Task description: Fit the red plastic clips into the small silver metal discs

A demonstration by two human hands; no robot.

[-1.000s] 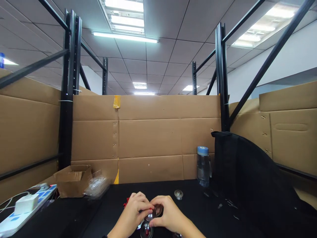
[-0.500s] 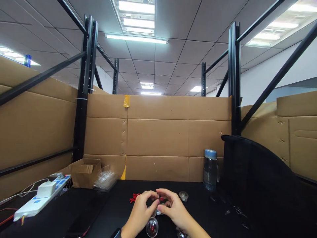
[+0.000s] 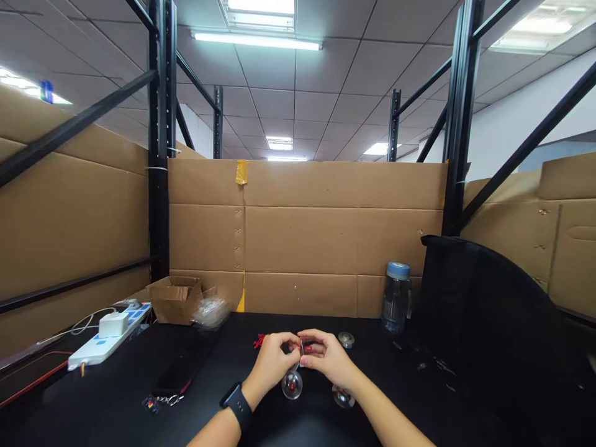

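Note:
Fingertips of my left hand [image 3: 275, 357] and my right hand [image 3: 329, 360] meet above the black table, both closed in a pinch. Between them is a small clear plastic shell [image 3: 302, 347], seen nearly edge-on, with a bit of red showing beside it. The fingers hide most of its shape. Just below the hands lies a clear ball [image 3: 292, 385] with something red inside. Another clear, shiny ball [image 3: 343, 397] lies under my right forearm. Past my left hand is a small heap of red pieces [image 3: 259, 341], and beyond the right one sits a clear round piece [image 3: 346, 339].
A white power strip [image 3: 109, 338], a small cardboard box [image 3: 174, 300] and clear plastic wrap [image 3: 212, 311] are at the left. A phone with a keychain [image 3: 172, 375] lies nearer. At the right stand a blue-lidded bottle [image 3: 396, 298] and black fabric [image 3: 484, 335]. Cardboard walls [image 3: 302, 239] enclose the table.
The camera view has tilted down, showing more of the table, the watch and the phone's keychain. Both hands keep their pinch on the clear shell, with only slight finger movement.

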